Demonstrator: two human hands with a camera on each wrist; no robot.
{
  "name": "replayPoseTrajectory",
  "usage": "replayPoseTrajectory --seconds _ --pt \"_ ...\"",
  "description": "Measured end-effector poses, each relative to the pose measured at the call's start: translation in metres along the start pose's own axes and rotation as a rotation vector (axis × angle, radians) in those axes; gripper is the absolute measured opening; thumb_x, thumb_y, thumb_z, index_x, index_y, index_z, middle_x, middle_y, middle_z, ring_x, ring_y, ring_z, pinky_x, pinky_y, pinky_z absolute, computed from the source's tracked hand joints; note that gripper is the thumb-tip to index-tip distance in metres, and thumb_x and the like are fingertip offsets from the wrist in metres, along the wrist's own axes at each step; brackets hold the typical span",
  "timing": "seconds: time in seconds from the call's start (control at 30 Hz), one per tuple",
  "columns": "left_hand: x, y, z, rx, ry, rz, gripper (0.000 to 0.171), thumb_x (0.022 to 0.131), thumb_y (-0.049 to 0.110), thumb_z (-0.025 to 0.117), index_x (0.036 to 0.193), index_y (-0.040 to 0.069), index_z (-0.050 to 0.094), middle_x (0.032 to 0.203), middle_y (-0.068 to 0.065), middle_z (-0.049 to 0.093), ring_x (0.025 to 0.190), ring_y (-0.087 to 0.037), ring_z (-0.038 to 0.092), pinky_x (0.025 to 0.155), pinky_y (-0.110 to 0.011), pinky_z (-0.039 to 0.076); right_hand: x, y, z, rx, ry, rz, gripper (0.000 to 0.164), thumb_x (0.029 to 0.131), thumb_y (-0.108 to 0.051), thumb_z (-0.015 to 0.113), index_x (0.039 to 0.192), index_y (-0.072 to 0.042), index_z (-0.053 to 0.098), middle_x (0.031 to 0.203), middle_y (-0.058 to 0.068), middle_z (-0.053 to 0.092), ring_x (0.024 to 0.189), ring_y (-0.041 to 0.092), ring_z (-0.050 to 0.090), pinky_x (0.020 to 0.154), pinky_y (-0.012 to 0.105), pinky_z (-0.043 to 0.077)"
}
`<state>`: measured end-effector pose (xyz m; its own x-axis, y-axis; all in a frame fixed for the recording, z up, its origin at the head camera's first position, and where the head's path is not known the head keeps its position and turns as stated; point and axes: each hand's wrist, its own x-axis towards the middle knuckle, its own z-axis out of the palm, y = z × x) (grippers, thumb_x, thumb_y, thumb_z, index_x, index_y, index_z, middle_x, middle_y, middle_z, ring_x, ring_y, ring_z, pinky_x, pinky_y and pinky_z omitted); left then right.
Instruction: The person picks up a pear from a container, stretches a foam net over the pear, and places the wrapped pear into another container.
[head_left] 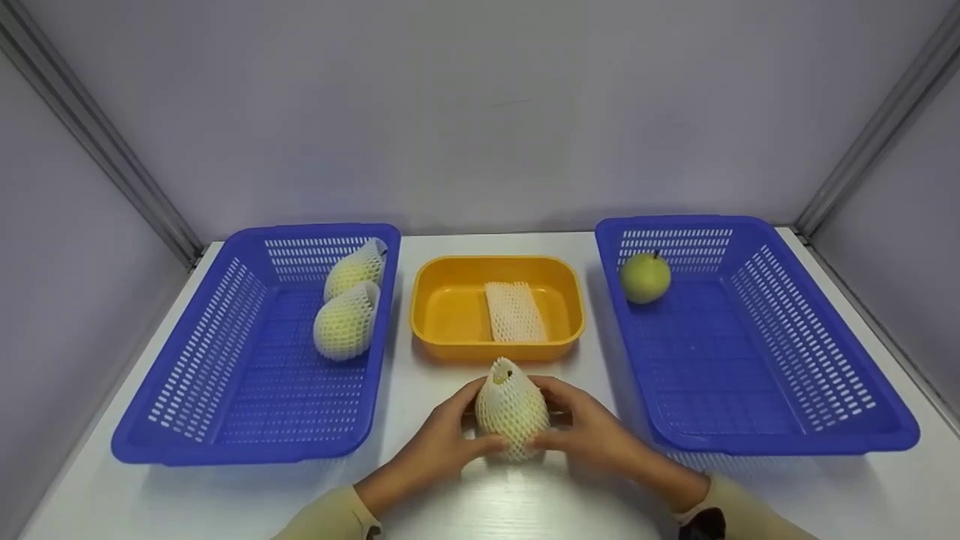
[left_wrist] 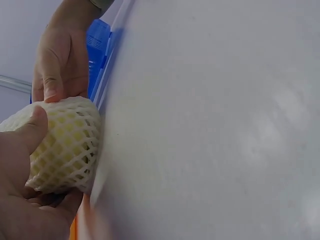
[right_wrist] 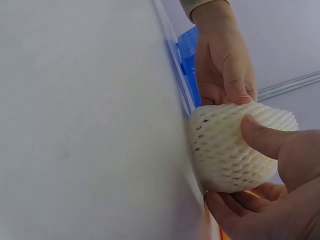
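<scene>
Between both hands, at the front middle of the white table, a pear [head_left: 513, 411] in a white foam net stands upright, its stem end showing at the net's top opening. My left hand [head_left: 448, 433] grips its left side, thumb across the front and fingers behind. From the right, my right hand [head_left: 587, 427] holds it in the same way. Both wrist views show the thumbs pressing the foam net [left_wrist: 65, 142], with yellow-green skin visible through the mesh. The net's lower end [right_wrist: 200, 150] is right at the table surface.
Behind the hands is an orange tray [head_left: 450, 351] with a flat foam net [head_left: 516, 311] inside. A blue basket [head_left: 247, 456] on the left holds two netted pears [head_left: 345, 322]. In the right blue basket [head_left: 787, 444] lies one bare pear [head_left: 645, 278]. White walls [head_left: 495, 112] surround the table.
</scene>
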<state>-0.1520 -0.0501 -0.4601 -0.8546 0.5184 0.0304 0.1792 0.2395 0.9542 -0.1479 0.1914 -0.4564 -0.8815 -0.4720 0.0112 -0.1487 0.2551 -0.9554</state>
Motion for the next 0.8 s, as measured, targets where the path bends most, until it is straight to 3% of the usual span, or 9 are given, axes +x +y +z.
replayPoseTrajectory --seconds 0.13,0.33,0.53,0.8 --pt "0.002 0.009 -0.003 -0.033 0.023 -0.009 0.075 0.093 0.025 0.077 0.153 -0.001 0.038 0.143 -0.017 0.054 0.122 -0.027 0.059 0.103 -0.042 0.05 -0.001 -0.006 -0.001 0.067 0.026 0.019 0.071 0.089 -0.013 0.079 0.149 0.003 0.044 0.14 0.026 0.056 0.125 0.039 0.057 0.106 0.05 0.048" --pt "0.004 0.023 -0.004 -0.212 0.062 -0.007 0.075 0.098 0.032 0.071 0.154 -0.001 0.034 0.145 -0.019 0.049 0.126 -0.029 0.056 0.104 -0.037 0.05 -0.003 -0.022 0.002 0.196 0.103 0.057 0.071 0.094 -0.02 0.076 0.15 0.003 0.039 0.136 0.026 0.057 0.12 0.033 0.059 0.1 0.039 0.052" --pt "0.004 0.032 -0.001 -0.281 0.128 0.009 0.076 0.096 0.036 0.072 0.152 -0.003 0.038 0.144 -0.018 0.049 0.126 -0.027 0.054 0.104 -0.03 0.049 -0.007 -0.032 0.01 0.269 0.168 0.009 0.068 0.096 -0.017 0.073 0.15 0.004 0.039 0.134 0.023 0.058 0.113 0.027 0.06 0.095 0.033 0.053" --pt "0.001 0.035 0.0 -0.324 0.148 0.041 0.078 0.095 0.038 0.074 0.15 -0.004 0.039 0.139 -0.017 0.05 0.122 -0.025 0.053 0.101 -0.028 0.051 -0.008 -0.036 0.014 0.345 0.249 -0.053 0.058 0.096 -0.007 0.069 0.146 0.001 0.041 0.136 0.02 0.054 0.114 0.029 0.062 0.094 0.034 0.055"
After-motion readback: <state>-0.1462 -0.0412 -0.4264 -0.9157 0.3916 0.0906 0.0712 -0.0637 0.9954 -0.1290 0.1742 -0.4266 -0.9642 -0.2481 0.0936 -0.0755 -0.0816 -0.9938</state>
